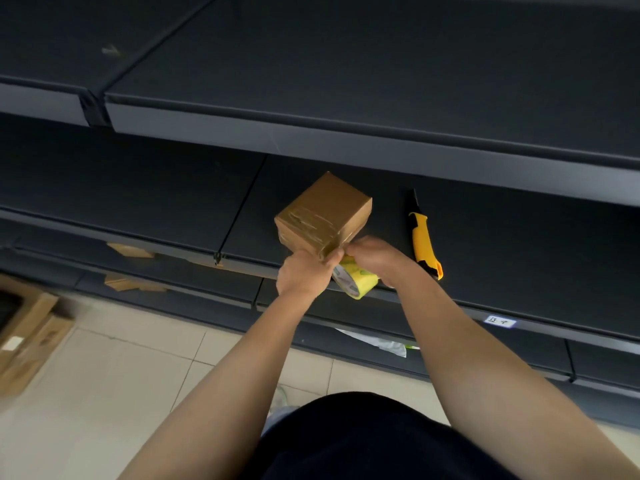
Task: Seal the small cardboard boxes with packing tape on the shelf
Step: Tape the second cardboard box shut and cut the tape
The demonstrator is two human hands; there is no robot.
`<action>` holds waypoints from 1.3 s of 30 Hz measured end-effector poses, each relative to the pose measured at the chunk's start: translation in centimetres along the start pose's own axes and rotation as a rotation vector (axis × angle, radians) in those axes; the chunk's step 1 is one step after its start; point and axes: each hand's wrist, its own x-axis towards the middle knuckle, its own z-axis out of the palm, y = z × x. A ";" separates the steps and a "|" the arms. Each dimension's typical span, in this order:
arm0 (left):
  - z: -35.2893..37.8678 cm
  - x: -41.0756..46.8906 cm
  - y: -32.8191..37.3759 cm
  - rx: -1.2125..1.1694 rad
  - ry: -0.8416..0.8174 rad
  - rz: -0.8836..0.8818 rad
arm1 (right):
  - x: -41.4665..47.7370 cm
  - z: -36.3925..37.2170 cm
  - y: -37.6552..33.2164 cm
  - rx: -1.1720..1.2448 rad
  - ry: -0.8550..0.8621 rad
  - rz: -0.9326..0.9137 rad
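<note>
A small brown cardboard box (325,213) stands on the dark middle shelf (502,244), with clear tape strips across its near face. My left hand (303,273) and my right hand (375,256) meet at the box's near bottom corner, fingers pinched together on the tape there. A roll of packing tape (355,280) with a yellow core hangs just below and between the two hands, partly hidden by them. Which hand bears the roll I cannot tell.
A yellow and black utility knife (424,242) lies on the shelf right of the box. Flat cardboard pieces (133,268) lie on the lower shelves at left. Larger cartons (29,336) stand on the tiled floor at far left. An upper shelf (346,140) overhangs the box.
</note>
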 end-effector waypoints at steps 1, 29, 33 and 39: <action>0.3 -0.1 -0.2 -0.209 -0.043 -0.052 | 0.0 0.2 -0.1 0.003 -0.009 0.002; 0.3 0.2 2.1 -1.125 0.190 -0.338 | 2.5 -3.9 8.3 -0.365 0.618 0.307; 0.4 0.3 2.1 -1.120 0.192 -0.342 | 2.0 -4.1 8.2 -0.316 0.611 0.295; 0.4 0.6 2.2 -1.079 0.170 -0.349 | -0.4 -4.1 8.7 -0.092 0.697 0.025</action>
